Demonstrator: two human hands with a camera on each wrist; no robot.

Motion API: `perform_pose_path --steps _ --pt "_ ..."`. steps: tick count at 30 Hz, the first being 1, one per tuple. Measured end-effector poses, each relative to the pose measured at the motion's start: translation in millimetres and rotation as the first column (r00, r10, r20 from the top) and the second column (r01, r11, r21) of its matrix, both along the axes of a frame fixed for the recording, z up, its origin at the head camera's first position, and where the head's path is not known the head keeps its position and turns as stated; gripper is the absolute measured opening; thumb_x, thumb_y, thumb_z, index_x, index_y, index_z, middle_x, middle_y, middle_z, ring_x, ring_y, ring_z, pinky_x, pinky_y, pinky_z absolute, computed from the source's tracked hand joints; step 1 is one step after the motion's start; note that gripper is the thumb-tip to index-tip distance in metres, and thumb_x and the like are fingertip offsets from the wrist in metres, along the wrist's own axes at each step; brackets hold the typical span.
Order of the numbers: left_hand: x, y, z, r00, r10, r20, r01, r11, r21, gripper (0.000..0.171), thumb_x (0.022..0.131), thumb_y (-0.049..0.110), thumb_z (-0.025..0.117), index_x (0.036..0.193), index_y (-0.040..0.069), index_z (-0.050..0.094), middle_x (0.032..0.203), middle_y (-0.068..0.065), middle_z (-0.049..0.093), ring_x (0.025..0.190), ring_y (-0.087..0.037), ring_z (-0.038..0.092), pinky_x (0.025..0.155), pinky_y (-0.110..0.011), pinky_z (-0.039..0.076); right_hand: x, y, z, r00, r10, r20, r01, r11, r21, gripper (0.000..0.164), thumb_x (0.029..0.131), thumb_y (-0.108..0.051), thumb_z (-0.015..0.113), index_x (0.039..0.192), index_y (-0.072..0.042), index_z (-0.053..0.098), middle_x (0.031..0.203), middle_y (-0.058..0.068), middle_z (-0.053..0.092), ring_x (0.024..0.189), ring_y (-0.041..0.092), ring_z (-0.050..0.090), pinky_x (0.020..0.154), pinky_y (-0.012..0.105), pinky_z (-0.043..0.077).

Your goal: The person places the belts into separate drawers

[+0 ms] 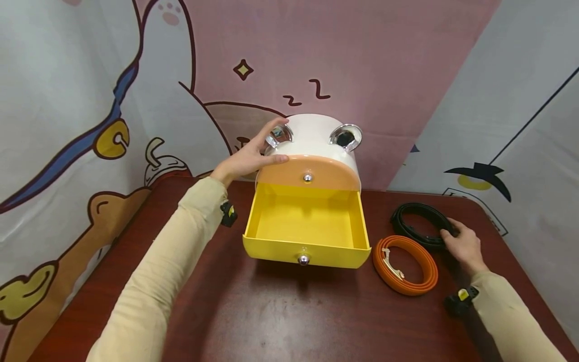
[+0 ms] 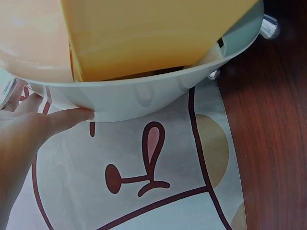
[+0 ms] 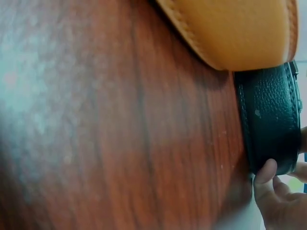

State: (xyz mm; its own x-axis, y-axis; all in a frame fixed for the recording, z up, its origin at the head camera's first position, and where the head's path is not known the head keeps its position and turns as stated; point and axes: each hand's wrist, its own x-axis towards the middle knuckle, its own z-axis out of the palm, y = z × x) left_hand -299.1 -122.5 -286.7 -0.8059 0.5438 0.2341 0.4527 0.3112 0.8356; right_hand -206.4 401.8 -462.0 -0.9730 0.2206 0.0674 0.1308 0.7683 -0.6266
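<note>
A white desktop drawer box (image 1: 312, 131) with a rounded top and two shiny ear-like rings stands at the back of the table. Its yellow lower drawer (image 1: 271, 250) is pulled out and holds nothing; the orange upper drawer (image 1: 334, 173) is closed. My left hand (image 1: 246, 157) grips the box's upper left side by one ring, thumb against the white shell (image 2: 139, 98). At the right, my right hand (image 1: 467, 246) pinches the edge of a coiled black belt (image 1: 398, 221), thumb on its side. A coiled orange belt (image 1: 429, 266) with a gold buckle lies just in front of it.
The dark red wooden table (image 1: 253, 322) carries all of this. A printed cartoon cloth (image 1: 389, 60) hangs close behind the box and down both sides. The pulled-out drawer juts forward over the table, its right corner near the orange belt.
</note>
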Motion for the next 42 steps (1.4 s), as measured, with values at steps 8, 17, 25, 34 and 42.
perform_pose_path --steps 8,17,25,34,42 --pt "-0.3 1 -0.4 1.000 -0.005 0.005 0.005 1.000 0.011 0.083 0.090 0.026 0.071 0.152 0.038 0.018 0.156 0.011 0.016 0.118 -0.034 0.045 0.096 -0.048 0.039 1.6 -1 -0.9 0.998 -0.022 -0.067 0.023 1.000 0.019 0.051 0.100 -0.017 0.046 0.143 0.008 0.038 0.117 0.038 0.054 0.081 0.027 0.056 0.056 0.015 0.037" --pt "1.6 1 1.2 1.000 0.006 0.012 -0.006 1.000 0.007 0.081 0.090 0.027 0.071 0.150 0.043 0.020 0.156 0.010 0.017 0.125 -0.031 0.040 0.100 -0.048 0.036 3.6 -4 8.9 0.991 -0.010 -0.132 0.010 1.000 0.000 0.052 0.101 -0.020 0.046 0.147 0.001 0.036 0.113 0.033 0.059 0.066 -0.010 0.046 0.057 0.012 0.037" --pt "1.1 1 1.3 1.000 -0.002 0.000 0.002 1.000 0.008 0.081 0.090 0.025 0.070 0.151 0.039 0.019 0.155 0.013 0.017 0.126 -0.028 0.039 0.102 -0.048 0.033 1.3 -14 23.4 0.983 -0.009 -0.181 0.007 1.000 -0.011 0.050 0.101 -0.023 0.046 0.147 -0.004 0.039 0.118 0.032 0.058 0.070 -0.015 0.041 0.053 0.014 0.039" --pt "0.5 2 1.6 1.000 -0.013 0.012 0.013 1.000 0.008 0.081 0.090 0.027 0.071 0.151 0.042 0.019 0.155 0.010 0.018 0.115 -0.029 0.048 0.096 -0.046 0.040 4.7 -23 31.6 0.977 0.022 -0.212 -0.030 0.999 -0.037 0.049 0.102 -0.022 0.045 0.147 -0.006 0.039 0.114 0.030 0.058 0.057 0.004 0.047 0.044 0.025 0.035" --pt "0.2 1 -0.3 1.000 0.002 0.007 -0.002 1.000 -0.001 0.080 0.090 0.028 0.071 0.149 0.046 0.019 0.155 0.009 0.017 0.122 -0.029 0.043 0.100 -0.048 0.036 3.7 -37 40.7 0.964 0.060 -0.258 -0.082 0.994 -0.076 0.046 0.101 -0.021 0.049 0.144 -0.004 0.045 0.113 0.027 0.058 0.055 0.002 0.050 0.043 0.024 0.035"
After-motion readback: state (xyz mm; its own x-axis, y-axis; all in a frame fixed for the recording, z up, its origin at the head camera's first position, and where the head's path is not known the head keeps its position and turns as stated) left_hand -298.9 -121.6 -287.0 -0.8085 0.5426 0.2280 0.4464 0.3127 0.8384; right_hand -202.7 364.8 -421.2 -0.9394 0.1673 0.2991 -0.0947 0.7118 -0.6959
